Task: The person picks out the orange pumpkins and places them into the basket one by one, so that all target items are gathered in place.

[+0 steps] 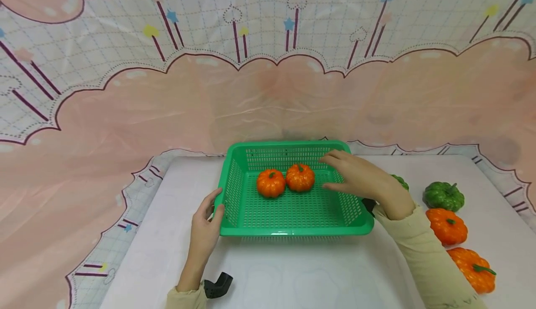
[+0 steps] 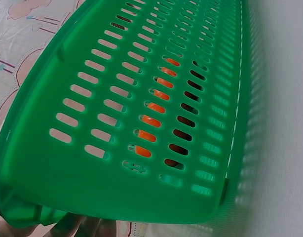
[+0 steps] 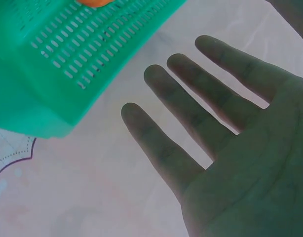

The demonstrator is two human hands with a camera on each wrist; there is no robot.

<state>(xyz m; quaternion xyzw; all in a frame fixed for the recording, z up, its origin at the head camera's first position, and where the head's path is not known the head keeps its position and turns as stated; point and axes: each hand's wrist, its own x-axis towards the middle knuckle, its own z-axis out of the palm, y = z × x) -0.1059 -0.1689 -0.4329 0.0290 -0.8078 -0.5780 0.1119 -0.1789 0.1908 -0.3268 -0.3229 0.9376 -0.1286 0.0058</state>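
A green plastic basket (image 1: 293, 231) with slotted walls contains two small orange pumpkins, one on the left (image 1: 271, 183) and one on the right (image 1: 300, 178). At its left rim, my left hand (image 1: 206, 225) grips the edge between thumb and fingers; in the left wrist view the fingertips (image 2: 87, 227) show below the rim. Over the basket's right side hovers my right hand (image 1: 351, 174), holding nothing, fingers pointing left toward the pumpkins. The right wrist view shows that hand (image 3: 235, 143) with its fingers straight and spread, apart from the basket wall (image 3: 43, 103).
Right of the basket lie a green pumpkin (image 1: 444, 196) and two orange ones, the farther (image 1: 447, 226) and the nearer (image 1: 472, 270). Another green item (image 1: 400, 182) is mostly hidden behind my right wrist. A patterned cloth (image 1: 276, 99) hangs behind the white table (image 1: 301, 272).
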